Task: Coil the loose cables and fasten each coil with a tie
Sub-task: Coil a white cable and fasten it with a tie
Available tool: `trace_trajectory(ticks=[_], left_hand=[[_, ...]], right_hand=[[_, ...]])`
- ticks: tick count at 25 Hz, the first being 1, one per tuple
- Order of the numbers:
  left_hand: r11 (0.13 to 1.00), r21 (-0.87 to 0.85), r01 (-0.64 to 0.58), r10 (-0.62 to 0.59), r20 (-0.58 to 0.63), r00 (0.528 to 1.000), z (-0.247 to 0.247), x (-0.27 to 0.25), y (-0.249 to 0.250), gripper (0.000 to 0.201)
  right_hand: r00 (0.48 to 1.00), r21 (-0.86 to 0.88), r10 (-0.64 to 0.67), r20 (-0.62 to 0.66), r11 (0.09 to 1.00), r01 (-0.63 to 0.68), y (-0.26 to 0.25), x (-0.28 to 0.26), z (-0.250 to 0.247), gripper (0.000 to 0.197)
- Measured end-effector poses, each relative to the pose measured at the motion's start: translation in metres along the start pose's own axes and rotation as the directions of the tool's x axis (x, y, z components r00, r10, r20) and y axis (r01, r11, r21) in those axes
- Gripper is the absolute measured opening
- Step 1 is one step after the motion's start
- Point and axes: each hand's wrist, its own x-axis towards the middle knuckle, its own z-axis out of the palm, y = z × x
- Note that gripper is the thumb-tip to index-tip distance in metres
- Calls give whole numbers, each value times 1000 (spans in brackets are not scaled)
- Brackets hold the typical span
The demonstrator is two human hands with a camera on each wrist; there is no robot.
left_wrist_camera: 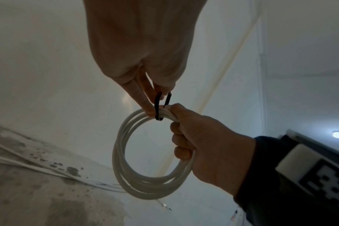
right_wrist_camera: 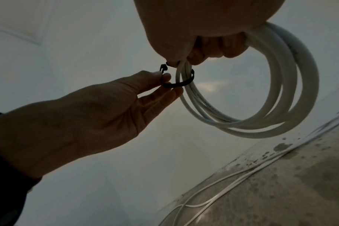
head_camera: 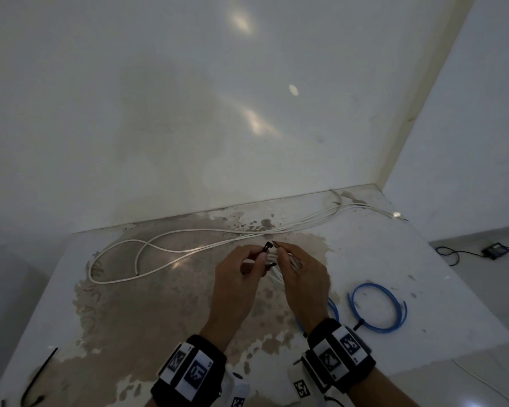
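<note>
Hands meet above the table (head_camera: pixel 159 304): right hand (head_camera: pixel 303 277) clutches the white coil (left_wrist_camera: pixel 149 154) while left hand (head_camera: pixel 238 277) pinches the black tie (right_wrist_camera: pixel 179 83) looped crosswise around its strands, tail toward the right thumb.

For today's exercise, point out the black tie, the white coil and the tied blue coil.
black tie (right_wrist_camera: pixel 181 83): right wrist view, band under the strands.
white coil (left_wrist_camera: pixel 122 152): left wrist view, left arc.
blue coil (head_camera: pixel 378 329): head view, lower arc.

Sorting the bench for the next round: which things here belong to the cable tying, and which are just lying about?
In the job:
white coil, gripped by right hand
black tie, pinched by left hand
loose white cables
blue coil, tied
spare black tie

Lying about:
black device on the floor
</note>
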Motion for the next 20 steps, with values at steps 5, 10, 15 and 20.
trace_trajectory(ticks=[5, 10, 15, 20], left_hand=[[999, -43, -14, 13, -12, 1000, 9, -1, 9, 15], [999, -22, -24, 24, -5, 1000, 14, -2, 12, 16], [998, 59, -26, 25, 19, 1000, 15, -2, 7, 16], [995, 92, -42, 38, 46, 998, 12, -3, 10, 16]], right_hand=[[1000, -37, 2, -17, 999, -3, 2, 0, -10, 20], [999, -45, -20, -27, 999, 19, 6, 0, -16, 24], [999, -94, -42, -26, 995, 39, 9, 0, -17, 22], [996, -145, -78, -36, 987, 72, 9, -3, -17, 28]])
